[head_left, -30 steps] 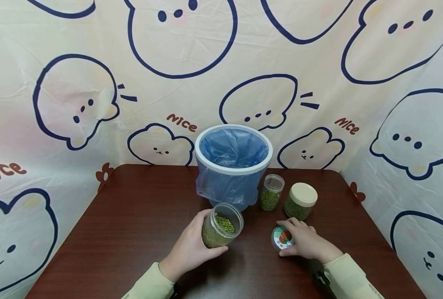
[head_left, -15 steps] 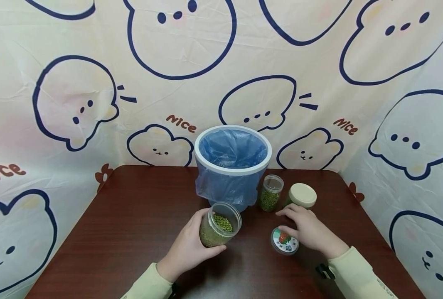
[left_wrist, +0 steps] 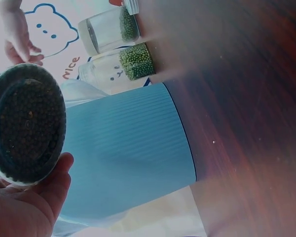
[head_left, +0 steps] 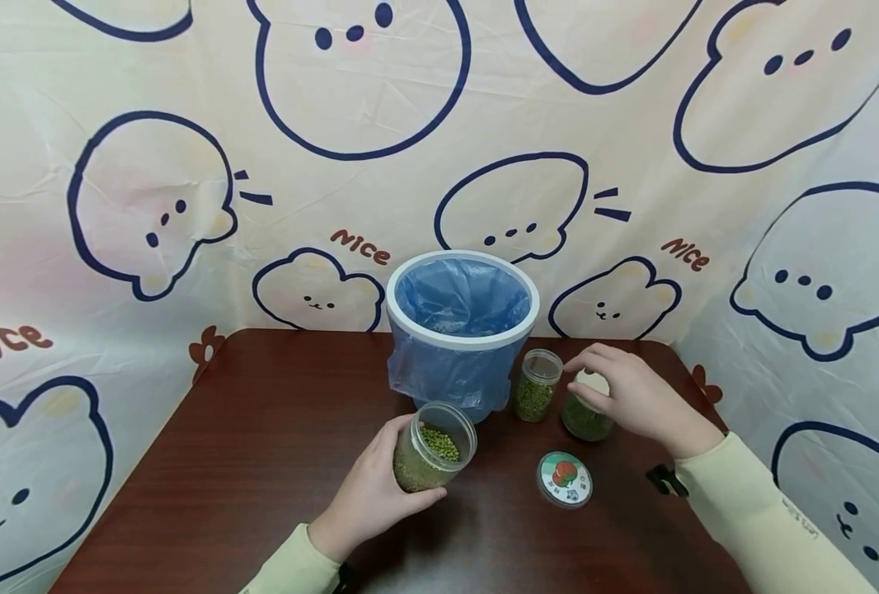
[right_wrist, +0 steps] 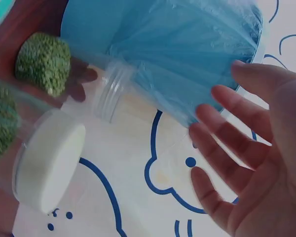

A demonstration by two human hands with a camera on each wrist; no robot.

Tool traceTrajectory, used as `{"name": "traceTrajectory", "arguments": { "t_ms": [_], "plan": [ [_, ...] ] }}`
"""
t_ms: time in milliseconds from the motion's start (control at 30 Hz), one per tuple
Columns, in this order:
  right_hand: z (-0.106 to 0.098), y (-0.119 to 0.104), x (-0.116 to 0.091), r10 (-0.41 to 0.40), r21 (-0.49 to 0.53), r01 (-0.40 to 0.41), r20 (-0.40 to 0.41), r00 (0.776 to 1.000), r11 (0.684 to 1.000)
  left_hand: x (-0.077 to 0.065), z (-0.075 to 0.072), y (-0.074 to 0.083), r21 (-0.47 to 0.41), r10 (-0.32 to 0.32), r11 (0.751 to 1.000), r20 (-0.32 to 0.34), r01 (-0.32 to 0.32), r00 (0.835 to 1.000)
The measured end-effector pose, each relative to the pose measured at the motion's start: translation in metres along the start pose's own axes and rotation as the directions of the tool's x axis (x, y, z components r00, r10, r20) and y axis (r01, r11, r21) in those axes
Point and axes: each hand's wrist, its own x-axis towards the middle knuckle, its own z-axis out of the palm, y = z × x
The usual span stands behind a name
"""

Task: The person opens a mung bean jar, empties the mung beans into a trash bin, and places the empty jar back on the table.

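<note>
The left hand (head_left: 373,485) grips the open jar of green beans (head_left: 419,469) in front of the bin (head_left: 450,371), its long axis tilted. The right hand (head_left: 638,398), fingers apart and holding nothing, hovers nearest the white-lidded jar (head_left: 586,421).

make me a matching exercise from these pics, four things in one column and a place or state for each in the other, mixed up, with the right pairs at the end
Things
1. left hand
2. right hand
3. printed lid
4. bin

Places or states
A. lies on the table
B. grips an open jar
C. lined with a blue bag
D. spread open, gripping nothing

Right pairs: 1-B, 2-D, 3-A, 4-C
</note>
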Motion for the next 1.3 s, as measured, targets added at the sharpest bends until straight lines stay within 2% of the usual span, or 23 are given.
{"name": "traceTrajectory", "arguments": {
  "t_ms": [333, 500, 667, 767, 933, 1100, 1300],
  "plan": [
    [-0.019, -0.001, 0.02, -0.061, -0.037, 0.059, -0.053, 0.997, 0.998, -0.001, 0.0, -0.002, -0.006, -0.003, 1.0, -0.004, 0.003, 1.0],
    [-0.028, -0.001, 0.03, -0.147, -0.064, 0.14, -0.11, 0.983, 0.988, -0.001, -0.001, -0.003, 0.002, -0.001, 1.0, -0.005, 0.001, 1.0],
    [-0.035, -0.003, 0.043, -0.184, -0.055, 0.178, -0.132, 0.974, 0.983, -0.001, -0.002, -0.004, 0.008, -0.001, 1.0, -0.003, 0.001, 1.0],
    [-0.038, -0.008, 0.053, -0.178, -0.049, 0.173, -0.113, 0.978, 0.984, -0.001, -0.003, -0.003, 0.003, -0.007, 1.0, 0.001, 0.007, 1.0],
    [-0.042, -0.017, 0.069, -0.182, -0.055, 0.18, -0.032, 0.983, 0.982, 0.0, -0.002, -0.003, -0.005, -0.021, 1.0, 0.014, 0.021, 1.0],
    [-0.042, -0.021, 0.082, -0.248, -0.062, 0.251, 0.042, 0.968, 0.966, 0.0, 0.0, -0.002, 0.003, -0.02, 1.0, 0.017, 0.02, 1.0],
    [-0.04, -0.021, 0.094, -0.354, -0.086, 0.358, 0.055, 0.934, 0.93, 0.0, 0.002, -0.001, 0.004, -0.012, 1.0, 0.016, 0.012, 1.0]
  ]
}}
